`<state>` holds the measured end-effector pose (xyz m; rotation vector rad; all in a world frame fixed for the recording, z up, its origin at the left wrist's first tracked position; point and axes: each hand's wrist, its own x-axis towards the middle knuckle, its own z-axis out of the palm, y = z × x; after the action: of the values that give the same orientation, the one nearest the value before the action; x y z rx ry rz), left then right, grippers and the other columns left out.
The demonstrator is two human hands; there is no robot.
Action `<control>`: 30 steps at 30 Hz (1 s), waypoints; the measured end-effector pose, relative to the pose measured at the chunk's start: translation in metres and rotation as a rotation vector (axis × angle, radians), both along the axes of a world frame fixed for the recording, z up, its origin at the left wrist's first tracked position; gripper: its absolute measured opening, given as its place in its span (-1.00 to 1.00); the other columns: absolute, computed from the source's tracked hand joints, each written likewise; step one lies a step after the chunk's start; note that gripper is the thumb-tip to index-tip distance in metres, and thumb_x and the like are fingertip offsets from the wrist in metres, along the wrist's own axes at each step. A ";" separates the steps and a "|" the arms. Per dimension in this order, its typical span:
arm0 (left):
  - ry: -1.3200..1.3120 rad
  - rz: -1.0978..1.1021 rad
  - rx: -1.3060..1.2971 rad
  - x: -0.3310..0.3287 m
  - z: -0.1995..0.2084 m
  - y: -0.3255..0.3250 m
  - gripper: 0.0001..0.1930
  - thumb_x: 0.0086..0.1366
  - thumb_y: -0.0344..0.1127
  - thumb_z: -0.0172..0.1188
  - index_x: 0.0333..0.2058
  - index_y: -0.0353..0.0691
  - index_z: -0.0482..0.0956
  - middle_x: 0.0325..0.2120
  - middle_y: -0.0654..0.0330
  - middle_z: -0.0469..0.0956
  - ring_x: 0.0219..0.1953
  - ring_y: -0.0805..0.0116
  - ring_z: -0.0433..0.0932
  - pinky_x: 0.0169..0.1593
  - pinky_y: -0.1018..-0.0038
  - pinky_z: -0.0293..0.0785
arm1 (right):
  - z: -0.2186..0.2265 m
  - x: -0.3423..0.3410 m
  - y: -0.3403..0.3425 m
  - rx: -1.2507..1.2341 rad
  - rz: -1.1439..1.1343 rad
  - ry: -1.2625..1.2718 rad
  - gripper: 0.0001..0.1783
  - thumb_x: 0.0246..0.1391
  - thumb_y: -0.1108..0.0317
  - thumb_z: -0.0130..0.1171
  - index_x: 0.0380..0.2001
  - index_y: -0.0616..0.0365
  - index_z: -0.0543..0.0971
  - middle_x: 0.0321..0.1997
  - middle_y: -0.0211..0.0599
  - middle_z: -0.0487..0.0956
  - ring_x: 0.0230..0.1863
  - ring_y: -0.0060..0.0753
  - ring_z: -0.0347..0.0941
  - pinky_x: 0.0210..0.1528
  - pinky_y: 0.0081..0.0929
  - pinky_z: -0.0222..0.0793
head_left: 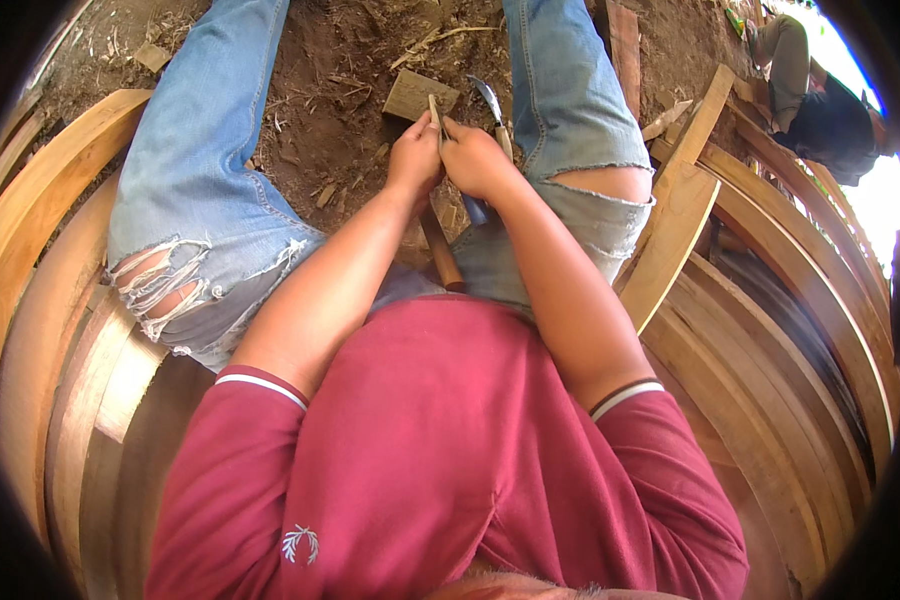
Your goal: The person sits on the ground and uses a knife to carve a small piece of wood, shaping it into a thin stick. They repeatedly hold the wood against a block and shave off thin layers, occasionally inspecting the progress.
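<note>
Left hand [413, 163]: fingers curled narrow round a pale wood strip [433, 105], tip poking out, between the legs, by a wooden block [420, 94]. Right hand [474, 162]: fingers bent close alongside; grip cannot be told. Hooked blade [487, 97] near

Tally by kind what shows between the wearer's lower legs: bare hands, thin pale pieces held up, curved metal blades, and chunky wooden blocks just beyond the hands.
Bare hands: 2 (left hand, right hand)
Thin pale piece at the hands: 1
Curved metal blade: 1
Chunky wooden block: 1
Total: 5
</note>
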<state>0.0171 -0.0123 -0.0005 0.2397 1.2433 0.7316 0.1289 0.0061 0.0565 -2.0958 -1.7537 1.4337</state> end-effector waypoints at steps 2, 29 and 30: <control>-0.101 0.091 -0.031 0.001 0.003 0.003 -0.48 0.55 -0.18 -0.05 0.39 -0.20 0.25 0.10 0.12 0.55 0.04 0.40 0.54 0.06 0.45 0.47 | 0.006 -0.008 0.018 -0.098 0.011 -0.018 -0.48 0.21 0.29 -0.11 0.17 0.32 0.48 0.04 0.35 0.56 0.13 0.35 0.45 0.17 -0.04 0.38; -0.063 0.012 0.003 -0.003 -0.004 0.000 -0.51 0.55 -0.20 -0.10 0.37 -0.21 0.29 0.03 0.14 0.56 -0.02 0.42 0.54 -0.01 0.50 0.48 | 0.028 0.000 0.015 -0.134 0.034 0.040 -0.41 0.17 0.31 -0.09 0.26 0.28 0.44 0.01 0.36 0.58 0.06 0.20 0.55 0.11 -0.16 0.42; -0.087 0.015 0.032 -0.005 -0.005 0.001 -0.51 0.56 -0.20 -0.11 0.37 -0.21 0.28 0.03 0.14 0.56 -0.03 0.42 0.54 -0.01 0.50 0.48 | 0.029 -0.003 0.017 -0.142 0.027 0.041 -0.44 0.18 0.30 -0.09 0.23 0.25 0.47 0.02 0.34 0.57 0.08 0.24 0.53 0.12 -0.11 0.41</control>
<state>0.0124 -0.0112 -0.0059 0.2231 1.1529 0.7673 0.1258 0.0235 0.0852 -2.0991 -1.7205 1.6415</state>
